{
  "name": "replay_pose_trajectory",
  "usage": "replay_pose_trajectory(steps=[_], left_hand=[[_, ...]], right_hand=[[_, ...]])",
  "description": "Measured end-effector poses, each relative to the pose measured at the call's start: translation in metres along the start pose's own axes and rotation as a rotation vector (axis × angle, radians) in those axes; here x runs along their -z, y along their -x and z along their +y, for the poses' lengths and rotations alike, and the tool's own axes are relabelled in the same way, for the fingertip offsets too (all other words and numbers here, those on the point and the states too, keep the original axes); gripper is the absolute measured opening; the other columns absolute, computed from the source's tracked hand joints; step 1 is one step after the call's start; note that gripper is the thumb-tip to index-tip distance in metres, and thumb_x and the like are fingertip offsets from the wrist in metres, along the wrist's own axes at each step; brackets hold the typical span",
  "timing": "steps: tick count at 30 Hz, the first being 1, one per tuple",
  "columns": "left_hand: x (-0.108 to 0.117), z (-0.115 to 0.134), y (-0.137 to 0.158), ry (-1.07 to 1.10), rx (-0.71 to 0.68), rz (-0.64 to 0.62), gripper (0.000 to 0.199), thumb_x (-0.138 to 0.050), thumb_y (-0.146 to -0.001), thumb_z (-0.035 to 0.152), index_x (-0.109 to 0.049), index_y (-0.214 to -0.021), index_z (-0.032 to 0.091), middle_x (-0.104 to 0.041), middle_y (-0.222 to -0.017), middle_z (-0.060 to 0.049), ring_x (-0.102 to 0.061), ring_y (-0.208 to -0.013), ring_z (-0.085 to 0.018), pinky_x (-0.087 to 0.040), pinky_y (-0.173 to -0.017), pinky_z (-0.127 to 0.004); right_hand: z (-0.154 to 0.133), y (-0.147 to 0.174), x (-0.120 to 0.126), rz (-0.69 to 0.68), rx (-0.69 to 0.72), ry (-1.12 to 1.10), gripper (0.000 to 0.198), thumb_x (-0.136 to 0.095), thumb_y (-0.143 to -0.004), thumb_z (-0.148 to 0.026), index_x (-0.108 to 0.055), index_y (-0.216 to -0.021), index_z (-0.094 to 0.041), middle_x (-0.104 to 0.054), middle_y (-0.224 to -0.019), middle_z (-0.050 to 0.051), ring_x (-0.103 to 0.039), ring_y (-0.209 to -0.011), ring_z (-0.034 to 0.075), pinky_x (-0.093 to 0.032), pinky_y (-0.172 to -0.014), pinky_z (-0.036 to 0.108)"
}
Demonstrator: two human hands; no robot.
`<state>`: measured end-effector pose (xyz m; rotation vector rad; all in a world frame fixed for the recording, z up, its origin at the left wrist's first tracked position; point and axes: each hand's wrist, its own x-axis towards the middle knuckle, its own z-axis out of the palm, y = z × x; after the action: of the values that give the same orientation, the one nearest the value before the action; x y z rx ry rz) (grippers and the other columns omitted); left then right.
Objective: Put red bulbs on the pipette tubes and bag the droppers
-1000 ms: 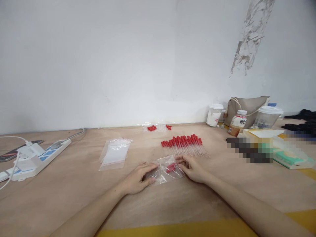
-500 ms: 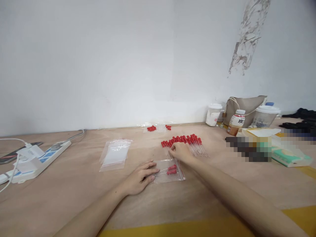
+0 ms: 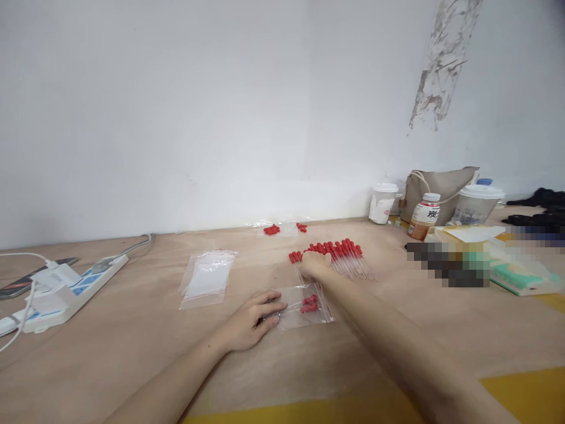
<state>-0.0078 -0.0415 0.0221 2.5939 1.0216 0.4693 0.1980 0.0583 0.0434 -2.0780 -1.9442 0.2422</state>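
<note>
My left hand (image 3: 256, 318) lies with fingers stretched out on the left end of a clear zip bag (image 3: 293, 321). Inside this bag are droppers with red rubber bulbs (image 3: 309, 304), their thin stems pointing left beneath my fingertips. My right hand (image 3: 315, 266) is closed at the left part of a row of red-bulbed droppers (image 3: 339, 249). Its fingertips are hidden, so whether a dropper is in them I cannot make out. To the left lies a stack of clear zip bags (image 3: 208, 278) with something white in or under them.
Small red pieces (image 3: 271, 229) lie on clear plastic by the wall. At left is a power strip (image 3: 99, 281) with chargers and a phone (image 3: 26, 282). A lidded cup (image 3: 383, 203), a bottle (image 3: 425, 218), a grey bag (image 3: 441, 187) and a tissue pack (image 3: 521, 274) stand right.
My right hand has shifted slightly left, its fingers now curled over the droppers near their bulbs. My left hand stays on the zip bag. The view has shifted a little.
</note>
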Motion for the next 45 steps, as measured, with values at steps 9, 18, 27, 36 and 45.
replay_pose_trajectory(steps=[9,18,27,36,45], left_hand=[[0.0,-0.002,0.0,0.0,-0.007,-0.01,0.035,-0.039,-0.088,0.034,-0.047,-0.121,0.029,-0.039,-0.132,-0.003,-0.035,-0.12,-0.021,-0.028,-0.101,-0.038],[0.001,0.005,0.003,0.004,-0.034,-0.032,0.037,-0.043,-0.086,0.036,-0.046,-0.122,0.03,-0.041,-0.13,-0.002,-0.034,-0.121,-0.023,-0.028,-0.1,-0.041],[0.001,0.006,0.001,0.03,-0.042,-0.019,0.036,-0.045,-0.085,0.035,-0.048,-0.12,0.03,-0.043,-0.128,-0.003,-0.037,-0.118,-0.023,-0.03,-0.098,-0.041],[0.002,0.008,0.001,0.032,-0.04,-0.016,0.036,-0.044,-0.085,0.035,-0.048,-0.121,0.03,-0.043,-0.129,-0.002,-0.037,-0.119,-0.023,-0.029,-0.099,-0.041],[0.002,0.008,0.002,0.034,-0.031,-0.023,0.036,-0.044,-0.085,0.037,-0.048,-0.12,0.03,-0.043,-0.129,-0.003,-0.036,-0.119,-0.022,-0.029,-0.099,-0.04]], right_hand=[[0.056,0.023,0.045,-0.062,0.181,-0.372,0.015,-0.045,-0.074,-0.024,-0.057,-0.074,-0.014,-0.061,-0.063,0.004,-0.054,-0.057,0.013,-0.037,-0.05,0.022],[0.096,0.075,0.012,-0.135,0.19,-1.209,0.09,-0.058,-0.06,-0.02,-0.001,-0.13,-0.023,-0.05,-0.061,-0.01,-0.048,-0.04,0.007,-0.039,-0.042,0.02],[0.091,0.072,-0.011,0.214,0.033,-1.308,0.073,-0.06,-0.06,-0.029,-0.014,-0.117,-0.023,-0.048,-0.06,-0.01,-0.057,-0.044,0.013,-0.047,-0.045,0.024],[0.092,0.073,-0.01,0.262,-0.02,-1.344,0.05,-0.058,-0.064,-0.033,-0.021,-0.096,-0.025,-0.053,-0.059,-0.008,-0.057,-0.044,0.014,-0.047,-0.044,0.025],[0.096,0.073,-0.008,0.34,-0.007,-1.306,0.046,-0.056,-0.066,-0.029,-0.021,-0.096,-0.025,-0.053,-0.057,-0.008,-0.056,-0.044,0.013,-0.047,-0.046,0.025]])
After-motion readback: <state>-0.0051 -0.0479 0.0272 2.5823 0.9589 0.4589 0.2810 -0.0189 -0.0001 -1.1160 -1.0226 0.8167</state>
